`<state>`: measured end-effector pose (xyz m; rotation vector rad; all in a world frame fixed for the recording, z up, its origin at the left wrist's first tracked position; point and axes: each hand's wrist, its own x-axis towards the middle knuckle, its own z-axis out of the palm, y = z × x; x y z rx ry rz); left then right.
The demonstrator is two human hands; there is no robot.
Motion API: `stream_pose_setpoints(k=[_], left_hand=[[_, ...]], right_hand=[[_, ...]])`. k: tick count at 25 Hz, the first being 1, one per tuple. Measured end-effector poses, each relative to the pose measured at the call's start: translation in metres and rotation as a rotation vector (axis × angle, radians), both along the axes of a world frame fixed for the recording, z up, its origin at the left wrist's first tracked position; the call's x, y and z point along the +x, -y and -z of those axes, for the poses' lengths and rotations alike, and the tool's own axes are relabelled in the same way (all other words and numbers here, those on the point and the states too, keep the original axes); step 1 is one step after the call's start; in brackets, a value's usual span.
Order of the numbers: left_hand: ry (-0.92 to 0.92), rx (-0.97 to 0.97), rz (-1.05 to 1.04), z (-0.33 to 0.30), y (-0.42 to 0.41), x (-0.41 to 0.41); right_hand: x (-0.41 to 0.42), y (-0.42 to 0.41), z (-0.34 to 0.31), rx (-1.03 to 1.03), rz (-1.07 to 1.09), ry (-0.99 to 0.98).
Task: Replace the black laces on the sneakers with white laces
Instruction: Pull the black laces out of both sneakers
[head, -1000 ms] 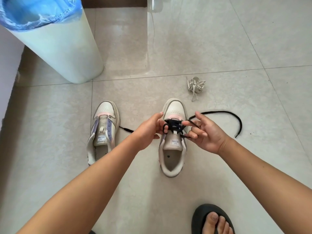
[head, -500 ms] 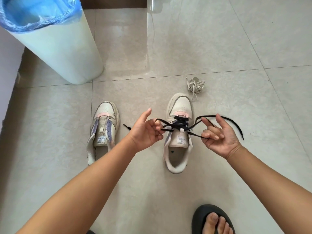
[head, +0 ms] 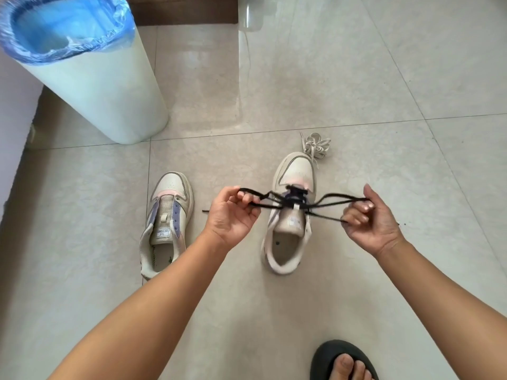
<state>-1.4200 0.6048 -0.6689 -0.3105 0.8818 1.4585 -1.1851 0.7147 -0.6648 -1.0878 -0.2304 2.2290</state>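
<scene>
- While both hands pull sideways, the black lace [head: 274, 200] stretches taut across the right-hand sneaker [head: 292, 215], threaded only through the eyelets nearest its toe.
- Left hand [head: 230, 215]: fingers curled, pinching a loop of the lace just left of the shoe; a loose lace end trails past it toward the other shoe.
- Right hand [head: 369, 220]: thumb raised, fingers curled round two strands of the lace just right of the shoe.
- Edges and room: bare floor tiles [head: 411, 78] lie open ahead and to the right; a white bin [head: 104, 86] with a blue liner stands at the far left, near a wall.
- Count: two sneakers, one black lace, one bundle of white laces [head: 317, 145], one bin, one foot in a dark sandal [head: 343, 360] at the lower edge.
- The unlaced left-hand sneaker [head: 166, 223] lies well apart from the laced one; the white bundle touches the toe of the right-hand sneaker.
- Writing: both tongues carry a small label; the print is too small to read with certainty.
</scene>
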Motion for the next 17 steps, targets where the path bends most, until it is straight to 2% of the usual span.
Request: stream_pose_setpoints(k=[2, 4, 6, 9, 10, 14, 15, 17], left_hand=[[-0.057, -0.030, 0.174, -0.008, -0.002, -0.004], [-0.184, -0.016, 0.338, -0.012, -0.007, -0.007], [-0.188, -0.005, 0.228, -0.009, -0.008, -0.012], [-0.022, -0.070, -0.051, 0.005, 0.003, -0.023], [-0.023, -0.095, -0.034, 0.007, 0.007, -0.028], [-0.268, -0.088, 0.443, -0.012, 0.005, -0.040], [-0.331, -0.063, 0.433, -0.017, 0.001, -0.040], [-0.438, -0.030, 0.244, -0.017, -0.006, -0.037]], right_hand=[[-0.001, 0.002, -0.001, 0.000, -0.210, 0.039], [-0.008, 0.004, -0.005, 0.038, -0.266, 0.064], [-0.012, 0.003, -0.006, 0.066, -0.088, 0.026], [0.001, -0.003, 0.005, -0.002, 0.161, -0.053], [0.006, -0.004, 0.006, -0.009, 0.146, -0.067], [0.008, -0.002, -0.007, 0.056, -0.102, 0.052], [0.003, -0.002, -0.011, 0.088, -0.086, 0.106], [-0.006, -0.002, -0.011, 0.124, 0.076, 0.232]])
